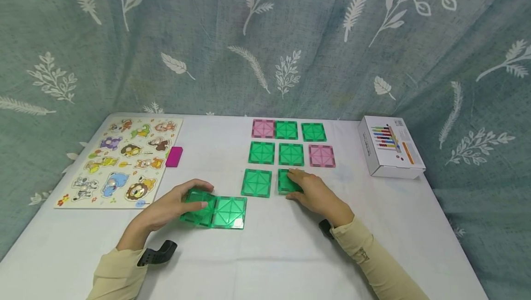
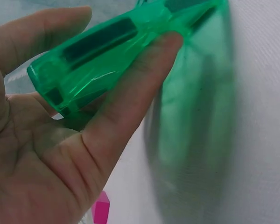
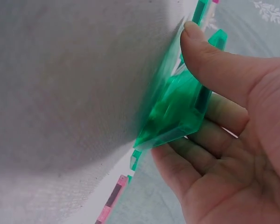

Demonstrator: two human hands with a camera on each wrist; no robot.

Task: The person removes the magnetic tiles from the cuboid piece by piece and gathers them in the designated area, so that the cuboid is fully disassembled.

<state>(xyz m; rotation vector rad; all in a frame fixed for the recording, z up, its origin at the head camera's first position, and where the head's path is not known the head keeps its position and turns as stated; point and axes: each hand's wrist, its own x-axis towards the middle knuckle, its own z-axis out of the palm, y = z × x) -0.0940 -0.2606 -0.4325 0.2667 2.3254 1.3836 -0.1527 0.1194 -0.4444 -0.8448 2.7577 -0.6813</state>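
Note:
My left hand (image 1: 176, 205) grips a clear green square magnetic tile (image 1: 200, 216) between thumb and fingers. This tile is tilted, and its right edge meets a second green tile (image 1: 229, 213). In the left wrist view, the thumb lies along the held green tile (image 2: 98, 60). My right hand (image 1: 317, 194) holds another green tile (image 1: 284, 183) by its edges, at the near right of the laid-out tiles. In the right wrist view, that green tile (image 3: 177, 107) sits between thumb and fingers; part of it is hidden by the hand in the head view.
Several green tiles (image 1: 261, 153) and two pink tiles (image 1: 321, 156) lie in rough rows beyond my hands. An animal puzzle board (image 1: 124, 152) lies at left, with a magenta block (image 1: 174, 156) against its edge. A white box (image 1: 392, 148) stands at right, before a patterned curtain (image 1: 215, 37).

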